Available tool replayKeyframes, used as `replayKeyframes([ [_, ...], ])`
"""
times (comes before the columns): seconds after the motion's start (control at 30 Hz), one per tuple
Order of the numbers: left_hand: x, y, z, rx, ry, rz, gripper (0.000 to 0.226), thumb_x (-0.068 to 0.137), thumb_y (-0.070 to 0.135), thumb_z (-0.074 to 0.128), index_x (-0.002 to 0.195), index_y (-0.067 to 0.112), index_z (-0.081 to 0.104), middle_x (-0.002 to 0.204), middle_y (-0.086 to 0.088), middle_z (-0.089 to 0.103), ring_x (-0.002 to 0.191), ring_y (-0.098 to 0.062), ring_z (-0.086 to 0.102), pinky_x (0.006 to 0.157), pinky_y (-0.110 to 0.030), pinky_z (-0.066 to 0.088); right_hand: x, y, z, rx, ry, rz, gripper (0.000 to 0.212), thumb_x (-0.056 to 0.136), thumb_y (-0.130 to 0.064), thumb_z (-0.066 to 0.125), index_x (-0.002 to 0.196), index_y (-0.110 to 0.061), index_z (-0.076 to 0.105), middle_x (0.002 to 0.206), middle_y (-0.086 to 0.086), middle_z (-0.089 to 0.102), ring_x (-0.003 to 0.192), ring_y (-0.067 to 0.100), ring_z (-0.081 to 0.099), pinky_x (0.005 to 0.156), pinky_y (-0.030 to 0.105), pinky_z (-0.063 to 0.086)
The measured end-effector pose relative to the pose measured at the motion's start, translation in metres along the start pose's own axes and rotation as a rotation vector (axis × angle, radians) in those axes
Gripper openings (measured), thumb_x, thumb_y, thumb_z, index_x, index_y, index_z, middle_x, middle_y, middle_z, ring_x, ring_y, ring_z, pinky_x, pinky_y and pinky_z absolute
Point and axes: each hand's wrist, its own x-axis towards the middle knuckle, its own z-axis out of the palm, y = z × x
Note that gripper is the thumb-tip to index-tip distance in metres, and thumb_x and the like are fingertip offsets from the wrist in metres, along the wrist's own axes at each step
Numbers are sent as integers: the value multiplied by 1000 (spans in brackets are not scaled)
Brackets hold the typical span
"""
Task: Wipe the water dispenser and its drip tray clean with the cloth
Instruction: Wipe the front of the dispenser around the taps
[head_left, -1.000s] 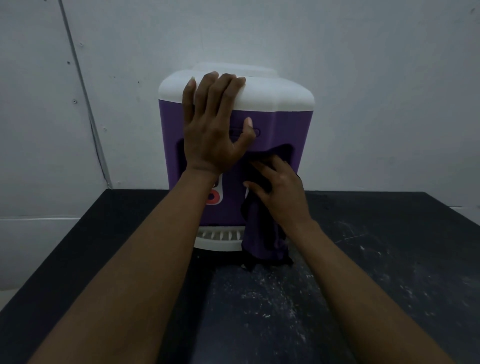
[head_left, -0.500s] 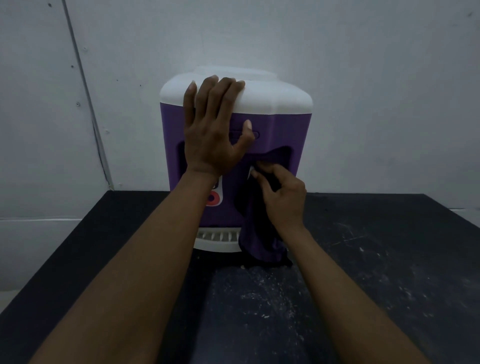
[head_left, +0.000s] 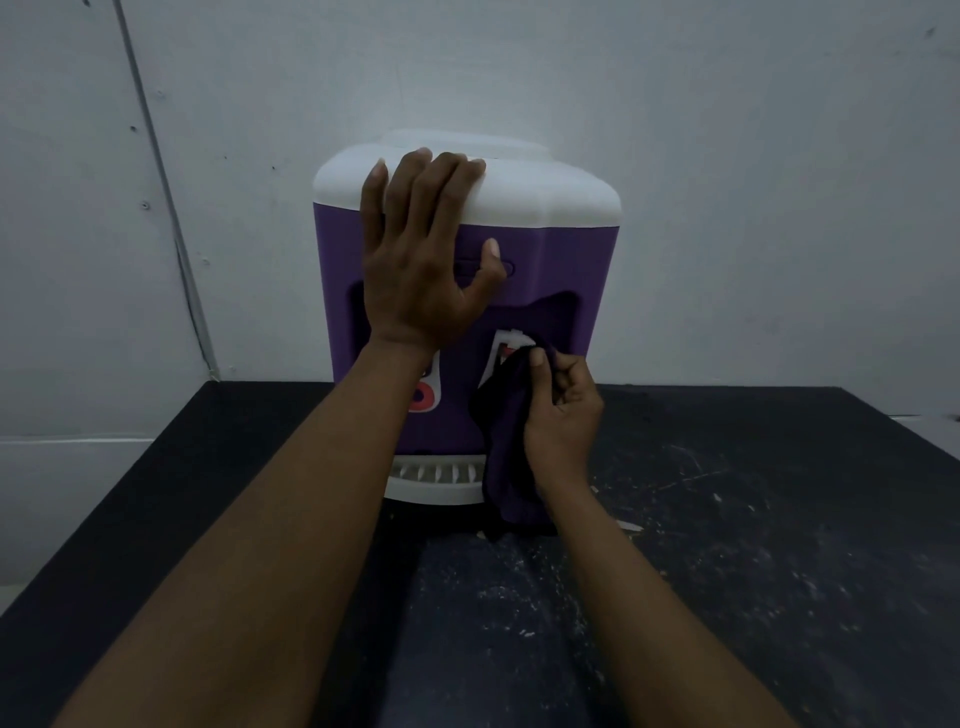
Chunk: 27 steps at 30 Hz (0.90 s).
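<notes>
Your right hand pinches cloth: soft, limp, tail hanging toward 6 o'clock past drip tray. Bunch it tighter. Behind, dispenser on table, likely light, may slide: your left hand, flat at 11 o'clock, braces top.

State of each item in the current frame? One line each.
water dispenser: upright on the table
left hand: flat against its front, fingertips on white top
right hand: pinches cloth at the right tap
cloth: bunched, hanging over tray's right end
drip tray: seated, right end hidden
table: black, flecked white
</notes>
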Motion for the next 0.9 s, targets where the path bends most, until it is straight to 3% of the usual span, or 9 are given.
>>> replayKeyframes([
  [0.2, 0, 1, 1, 3, -6, -1, 57, 88, 36, 59, 137, 6, 59, 138, -13, 59, 136, -34, 48, 118, -56, 27, -8, 11, 6, 59, 69, 46, 15, 102, -20, 66, 96, -6, 68, 93, 11, 74, 87, 11, 67, 81, 26, 56],
  [0.5, 0, -1, 3, -7, 2, 1, 57, 88, 36, 60, 136, 6, 60, 137, -13, 60, 135, -34, 49, 118, -56, 27, -20, 31, 3, 55, 49, 134, 10, 101, -17, 67, 95, -9, 69, 85, -3, 73, 82, 8, 66, 75, 24, 55],
  [0.67, -1, -2, 4, -6, 15, -1, 57, 88, 37, 60, 136, 7, 60, 137, -12, 60, 135, -34, 49, 117, -56, 29, -24, 31, 8, 35, 30, 140, 16, 96, -17, 74, 104, -9, 62, 102, 12, 71, 93, 16, 66, 87, 36, 58],
  [0.9, -2, -2, 4, 1, 10, -3, 57, 88, 36, 61, 136, 6, 60, 137, -13, 60, 135, -34, 50, 117, -57, 29, -22, 25, 23, -65, 103, 79, 35, 83, -26, 88, 94, -20, 55, 93, -3, 68, 84, 1, 62, 79, 20, 55],
])
